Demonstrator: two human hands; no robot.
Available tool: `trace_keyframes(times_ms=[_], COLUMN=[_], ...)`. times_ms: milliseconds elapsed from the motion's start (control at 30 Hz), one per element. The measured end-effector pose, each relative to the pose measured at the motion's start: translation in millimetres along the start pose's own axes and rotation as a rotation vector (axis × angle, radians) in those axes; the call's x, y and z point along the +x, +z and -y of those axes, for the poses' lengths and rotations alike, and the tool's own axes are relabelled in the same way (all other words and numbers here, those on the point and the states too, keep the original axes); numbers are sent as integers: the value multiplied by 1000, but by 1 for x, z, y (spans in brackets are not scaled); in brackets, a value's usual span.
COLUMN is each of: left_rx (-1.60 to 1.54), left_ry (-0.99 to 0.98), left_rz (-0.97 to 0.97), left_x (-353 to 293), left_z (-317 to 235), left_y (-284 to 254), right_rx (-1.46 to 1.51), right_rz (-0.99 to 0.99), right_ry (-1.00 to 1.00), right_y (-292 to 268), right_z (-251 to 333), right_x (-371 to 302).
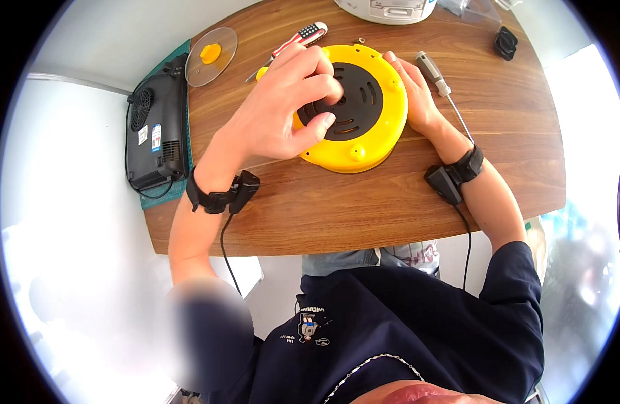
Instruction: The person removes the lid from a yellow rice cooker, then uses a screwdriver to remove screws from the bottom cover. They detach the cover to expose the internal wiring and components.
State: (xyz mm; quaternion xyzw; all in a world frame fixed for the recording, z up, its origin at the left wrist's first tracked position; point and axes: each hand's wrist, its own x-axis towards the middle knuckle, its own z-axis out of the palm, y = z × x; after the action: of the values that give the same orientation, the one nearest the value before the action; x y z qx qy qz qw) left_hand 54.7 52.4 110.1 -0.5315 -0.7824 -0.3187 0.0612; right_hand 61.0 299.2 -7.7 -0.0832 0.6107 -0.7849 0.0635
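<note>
A round yellow case (388, 114) with a black slotted disc (370, 94) in its middle rests on the wooden table. My left hand (283, 101) reaches over it from the left, fingers bent and thumb held apart. Its fingertips are at the centre of the black disc, and nothing shows between finger and thumb. My right hand (415, 94) grips the case's right side, with the thumb along the rim and the other fingers partly hidden. Beside that hand lies a screwdriver (434, 73) with a grey handle, its shaft running toward my right wrist.
Behind my left hand lies a screwdriver with a flag-patterned handle (310, 34). A clear lid with a yellow knob (211, 54) and a black appliance (155, 128) on a green mat (155, 199) are left. A white appliance (390, 9) and a small black part (506, 43) sit far back.
</note>
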Motion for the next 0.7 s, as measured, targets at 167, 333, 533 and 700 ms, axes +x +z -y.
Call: trace_keyframes(times_ms=[167,333,533,700], left_rx=[45,9,16,24], left_ry=[25,95,80,73], left_rz=[103,120,151,156], left_x=[15,27,31,33], left_z=[-4,1,3,3], left_y=[-2,3,7,8], right_rx=[14,-14,-64,-293], right_rz=[21,28,38,-96], right_ry=[5,-4,-15,-179], right_y=[0,2,2,-2], right_z=[1,2,2,0], right_x=[0,1,1,3])
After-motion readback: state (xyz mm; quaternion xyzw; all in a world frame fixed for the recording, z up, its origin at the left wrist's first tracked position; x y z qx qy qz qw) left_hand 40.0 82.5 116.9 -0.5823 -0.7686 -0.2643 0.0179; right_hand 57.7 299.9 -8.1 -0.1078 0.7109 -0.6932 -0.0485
